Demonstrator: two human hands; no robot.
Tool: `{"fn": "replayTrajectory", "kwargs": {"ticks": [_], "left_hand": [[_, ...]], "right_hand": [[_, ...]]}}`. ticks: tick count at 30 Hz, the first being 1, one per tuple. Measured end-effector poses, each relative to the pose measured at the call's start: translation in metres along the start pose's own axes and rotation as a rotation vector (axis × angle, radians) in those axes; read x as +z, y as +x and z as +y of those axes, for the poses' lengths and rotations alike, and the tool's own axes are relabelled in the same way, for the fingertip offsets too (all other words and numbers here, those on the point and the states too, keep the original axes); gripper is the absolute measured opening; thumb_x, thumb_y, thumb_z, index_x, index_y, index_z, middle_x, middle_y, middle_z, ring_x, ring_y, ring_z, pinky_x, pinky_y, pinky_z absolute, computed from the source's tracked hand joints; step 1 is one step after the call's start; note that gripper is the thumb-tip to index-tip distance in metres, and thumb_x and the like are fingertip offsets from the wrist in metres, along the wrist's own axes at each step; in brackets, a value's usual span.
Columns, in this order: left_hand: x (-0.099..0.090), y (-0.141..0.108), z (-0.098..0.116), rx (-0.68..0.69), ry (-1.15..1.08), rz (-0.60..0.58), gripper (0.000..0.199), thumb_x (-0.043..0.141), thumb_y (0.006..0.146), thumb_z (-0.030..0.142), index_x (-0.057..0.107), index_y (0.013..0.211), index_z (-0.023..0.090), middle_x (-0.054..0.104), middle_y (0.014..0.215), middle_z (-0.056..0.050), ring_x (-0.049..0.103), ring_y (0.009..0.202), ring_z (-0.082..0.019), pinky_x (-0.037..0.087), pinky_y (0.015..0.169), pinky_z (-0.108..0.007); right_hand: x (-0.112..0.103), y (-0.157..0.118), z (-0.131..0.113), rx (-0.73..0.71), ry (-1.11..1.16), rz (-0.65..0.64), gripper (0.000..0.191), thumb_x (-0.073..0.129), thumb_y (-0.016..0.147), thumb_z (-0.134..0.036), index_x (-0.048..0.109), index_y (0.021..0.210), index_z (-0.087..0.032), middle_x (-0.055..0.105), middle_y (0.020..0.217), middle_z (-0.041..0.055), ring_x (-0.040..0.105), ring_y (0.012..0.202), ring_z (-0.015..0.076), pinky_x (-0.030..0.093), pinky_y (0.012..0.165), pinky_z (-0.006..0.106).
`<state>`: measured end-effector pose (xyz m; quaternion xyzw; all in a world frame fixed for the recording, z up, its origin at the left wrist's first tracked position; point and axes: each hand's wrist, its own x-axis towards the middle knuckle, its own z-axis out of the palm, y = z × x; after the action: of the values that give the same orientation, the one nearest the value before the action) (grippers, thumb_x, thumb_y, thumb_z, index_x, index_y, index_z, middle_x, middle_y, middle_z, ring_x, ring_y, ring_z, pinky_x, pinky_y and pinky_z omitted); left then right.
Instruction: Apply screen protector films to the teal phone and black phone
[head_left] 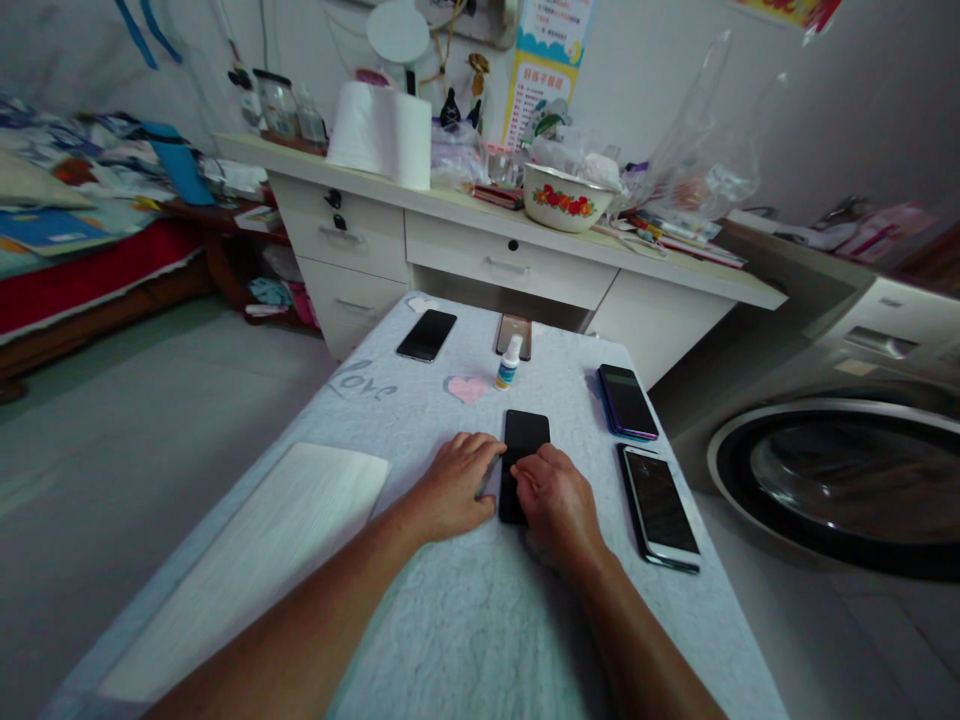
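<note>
A black smartphone (527, 428) lies flat on the cloth-covered table in front of me, its long side pointing away. My left hand (459, 487) rests along its left edge, fingers stretched forward and thumb apart, with the fingertips touching or almost touching the phone's side. Over the lower right part of the phone is my right hand (559, 500), its fingers closed in a pinch above the screen. What the pinch holds, if anything, is too small to make out. A small white spray bottle (508, 364) with a coloured label stands just beyond the phone.
More phones lie around: a black one (427, 335) far left, a gold-brown one (523, 350) behind the bottle, a dark one (628, 402) and a white-framed one (661, 507) at right. A pale folded cloth (255, 560) lies left. Beyond stands a white desk (495, 262); right, a washing machine (840, 400).
</note>
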<state>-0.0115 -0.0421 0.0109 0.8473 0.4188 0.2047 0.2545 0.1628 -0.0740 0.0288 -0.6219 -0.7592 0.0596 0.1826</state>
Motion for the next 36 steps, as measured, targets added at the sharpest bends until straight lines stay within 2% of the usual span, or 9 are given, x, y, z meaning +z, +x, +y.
{"fn": "replayTrajectory", "kwargs": {"ticks": [15, 22, 36], "left_hand": [[-0.002, -0.001, 0.001, -0.004, 0.014, -0.011, 0.061, 0.054, 0.067, 0.016, 0.048, 0.128, 0.020, 0.052, 0.130, -0.008, 0.042, 0.120, -0.026, 0.036, 0.106, -0.043], [-0.001, -0.001, 0.001, -0.014, -0.002, -0.017, 0.060, 0.055, 0.067, 0.016, 0.048, 0.126, 0.023, 0.051, 0.131, -0.007, 0.042, 0.121, -0.026, 0.035, 0.106, -0.044], [-0.001, 0.000, 0.000, -0.004, 0.003, -0.007, 0.061, 0.054, 0.067, 0.015, 0.048, 0.127, 0.021, 0.052, 0.129, -0.008, 0.042, 0.121, -0.026, 0.036, 0.105, -0.044]], "right_hand": [[-0.006, 0.002, 0.019, 0.213, -0.078, 0.039, 0.017, 0.053, 0.090, -0.022, 0.069, 0.085, -0.020, 0.059, 0.082, 0.0024, 0.055, 0.079, 0.0153, 0.033, 0.065, 0.025], [-0.009, 0.003, 0.021, 0.257, -0.091, 0.048, 0.018, 0.053, 0.090, -0.022, 0.070, 0.083, -0.020, 0.060, 0.082, 0.0031, 0.054, 0.073, 0.0145, 0.031, 0.062, 0.025], [-0.008, 0.004, 0.027, 0.283, -0.122, 0.065, 0.018, 0.054, 0.089, -0.024, 0.070, 0.085, -0.019, 0.061, 0.082, 0.0040, 0.055, 0.071, 0.0150, 0.030, 0.060, 0.026]]}}
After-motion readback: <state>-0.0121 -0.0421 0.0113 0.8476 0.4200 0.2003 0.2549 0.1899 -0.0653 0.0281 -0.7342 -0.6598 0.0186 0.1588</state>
